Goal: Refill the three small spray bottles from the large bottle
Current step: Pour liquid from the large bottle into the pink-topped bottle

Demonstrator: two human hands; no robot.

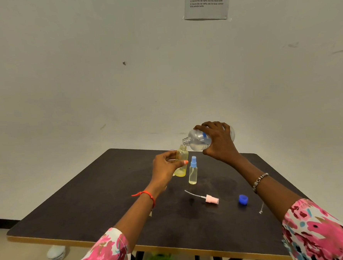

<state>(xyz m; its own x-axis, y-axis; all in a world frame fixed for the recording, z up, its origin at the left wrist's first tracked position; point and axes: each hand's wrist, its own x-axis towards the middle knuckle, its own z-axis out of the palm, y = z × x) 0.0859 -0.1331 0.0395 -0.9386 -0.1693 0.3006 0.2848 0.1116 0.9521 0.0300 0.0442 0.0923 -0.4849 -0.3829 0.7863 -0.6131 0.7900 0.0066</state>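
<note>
- Over the far half of the dark table [91, 205]: right hand [219, 141] has its fingers wrapped around the large clear bottle [199, 139], tipped nearly flat, cap off, open neck pointing left and down.
- Bottle mouth sits just above the open neck of a small yellow bottle [182, 159]; can't tell whether liquid is flowing.
- Left hand [166, 167] grips the yellow bottle, fingers closed around its side, bottle leaning slightly, base at or just off the table.
- Second small bottle [193, 171] with light blue spray top stands upright just right of the yellow one, some pale liquid inside.
- Pink spray head [211, 199] with its dip tube lies flat on the table, nearer the person.
- Blue cap [243, 199] lies to its right, apart from it.
- Third small bottle: can't make out.
</note>
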